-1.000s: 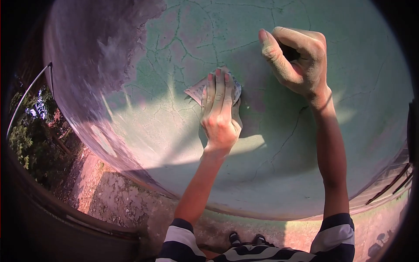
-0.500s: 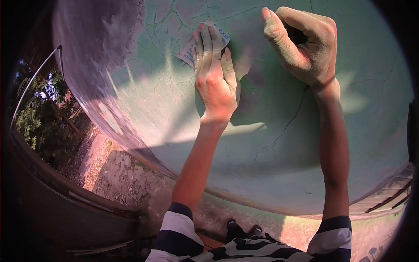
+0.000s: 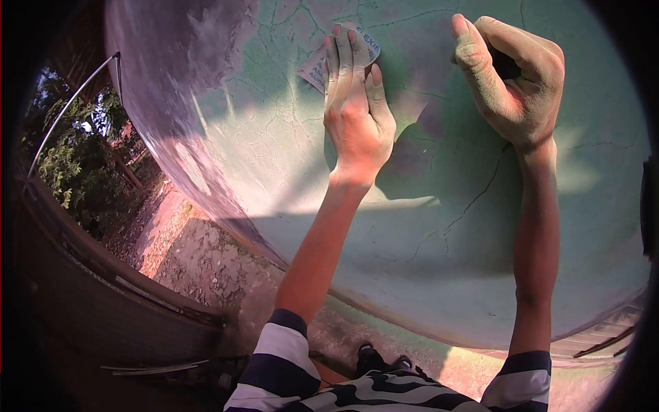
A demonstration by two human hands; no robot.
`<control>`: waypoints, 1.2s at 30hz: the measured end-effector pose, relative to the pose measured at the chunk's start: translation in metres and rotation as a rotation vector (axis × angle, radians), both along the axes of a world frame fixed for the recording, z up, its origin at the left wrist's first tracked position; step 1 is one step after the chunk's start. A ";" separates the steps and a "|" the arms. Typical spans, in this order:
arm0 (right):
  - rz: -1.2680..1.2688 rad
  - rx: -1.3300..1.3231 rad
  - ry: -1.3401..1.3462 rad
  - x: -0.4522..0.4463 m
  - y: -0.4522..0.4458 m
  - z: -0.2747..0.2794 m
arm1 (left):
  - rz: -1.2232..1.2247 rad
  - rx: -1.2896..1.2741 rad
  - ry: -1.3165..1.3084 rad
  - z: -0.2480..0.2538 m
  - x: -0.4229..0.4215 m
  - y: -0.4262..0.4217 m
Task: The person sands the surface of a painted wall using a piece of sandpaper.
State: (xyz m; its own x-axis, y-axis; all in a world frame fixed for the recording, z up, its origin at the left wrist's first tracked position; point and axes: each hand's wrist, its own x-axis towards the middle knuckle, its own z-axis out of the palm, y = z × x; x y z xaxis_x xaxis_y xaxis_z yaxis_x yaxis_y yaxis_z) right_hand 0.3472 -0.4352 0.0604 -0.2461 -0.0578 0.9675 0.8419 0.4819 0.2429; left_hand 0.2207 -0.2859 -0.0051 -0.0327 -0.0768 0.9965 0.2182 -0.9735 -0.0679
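My left hand lies with its fingers stretched over a piece of sandpaper, pressing it against the green plastered wall. Printed blue letters show on the paper's back, beside and under the fingertips. To the right, my right hand is curled into a loose fist in front of the same wall, thumb up by the bent index finger. Its inner fingers are hidden, so whether anything is in it cannot be seen. Pale dust coats both hands.
Cracks run through the wall, and a purplish worn patch covers its left part. Green foliage and a thin bent rod are at the left. Below are rough ground and my feet.
The view has shifted, so the wall appears further right. Against the wall, my left hand and the sandpaper have slid slightly upward. My right hand has moved a little to the right, still curled.
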 end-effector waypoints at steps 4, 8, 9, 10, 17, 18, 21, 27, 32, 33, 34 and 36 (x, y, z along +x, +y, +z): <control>0.006 0.002 -0.006 0.003 -0.001 0.000 | -0.005 -0.060 0.010 -0.034 0.009 -0.015; 0.044 0.024 0.002 0.001 0.000 0.001 | 0.062 -0.113 0.193 -0.128 0.003 -0.025; -0.021 0.028 0.005 -0.001 -0.002 0.002 | 0.050 -0.084 0.220 -0.129 -0.003 -0.021; -0.086 0.035 0.002 -0.002 -0.003 0.003 | 0.037 -0.052 0.241 -0.119 -0.008 -0.019; -0.128 0.153 0.012 -0.017 -0.003 0.005 | -0.068 -0.049 0.032 -0.053 0.000 -0.008; -0.138 0.159 0.014 -0.015 -0.005 0.006 | -0.078 -0.043 0.035 -0.073 0.003 -0.011; 0.022 -0.013 0.037 -0.004 -0.004 0.004 | -0.044 -0.048 0.195 -0.129 0.000 -0.018; -0.019 0.048 -0.020 -0.005 0.003 0.002 | -0.043 -0.030 0.132 -0.032 -0.008 -0.008; -0.011 0.069 0.048 -0.010 0.003 0.002 | -0.159 -0.113 0.106 -0.079 0.001 -0.011; -0.009 0.067 0.032 -0.009 0.003 0.001 | -0.086 -0.074 0.186 -0.111 0.001 -0.013; -0.007 0.064 0.019 -0.008 0.003 0.001 | -0.013 -0.035 0.268 -0.122 -0.001 -0.018; -0.058 0.066 0.014 -0.008 0.003 0.001 | -0.008 -0.013 0.322 -0.124 -0.006 -0.014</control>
